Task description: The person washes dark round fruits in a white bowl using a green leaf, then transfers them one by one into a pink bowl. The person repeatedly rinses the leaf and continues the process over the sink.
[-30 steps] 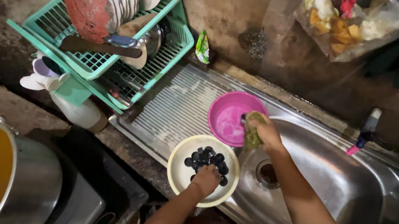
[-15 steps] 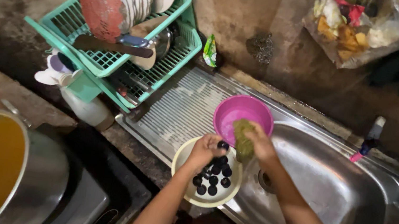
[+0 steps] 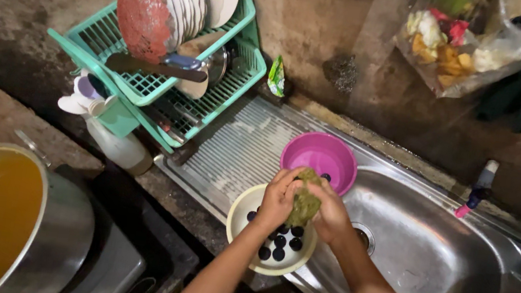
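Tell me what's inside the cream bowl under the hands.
The cream bowl holds several small dark round pieces. The left hand and right hand, squeezing a green scrubber above it, cover the bowl's far side, so anything there is hidden.

Two bare forearms and two bare hands, seen from above.

No sleeve, glove, watch, ring or bracelet is worn on either arm as far as is shown; the left hand (image 3: 277, 201) and the right hand (image 3: 332, 214) are uncovered, and both forearms are left bare down to the lower edge, where the elbows are cut off.
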